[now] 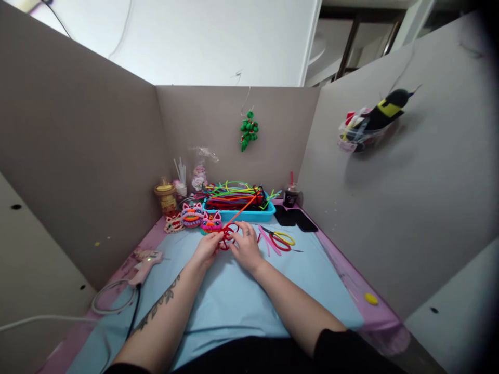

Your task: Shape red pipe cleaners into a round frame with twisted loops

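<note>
Pinching a looped red pipe cleaner (227,236) near the surface's (234,296) far edge, left hand (206,248) and right hand (245,247) both closed on it; risk: the springy loop may uncoil if either pinch slackens, beside scissors (281,240).

Counts, placed from blue tray (237,213): one tray, pipe cleaners (234,195) heaped inside, too tangled to count. Left of tray: three fuzzy cat faces (192,214), maybe more behind. Right of tray: one dark cup (290,195), two black slabs (294,218). In front: two scissors (281,239), two hands. Far left: one glue gun (146,264).
</note>
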